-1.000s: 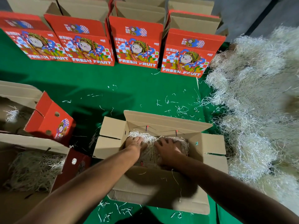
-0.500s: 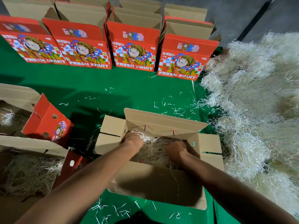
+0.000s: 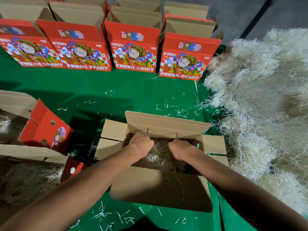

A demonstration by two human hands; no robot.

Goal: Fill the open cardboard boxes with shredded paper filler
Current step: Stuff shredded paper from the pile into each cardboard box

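Now that both hands have gone deeper, left hand (image 3: 141, 148) and right hand (image 3: 180, 151) curl into pale shredded paper filler (image 3: 160, 153) in the open brown cardboard box (image 3: 158, 185); nearly packed.

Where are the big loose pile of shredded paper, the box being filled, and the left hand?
shredded paper pile (image 3: 260, 100), head view, middle of heap.
open box (image 3: 160, 187), head view, near flap.
left hand (image 3: 141, 145), head view, back of hand.
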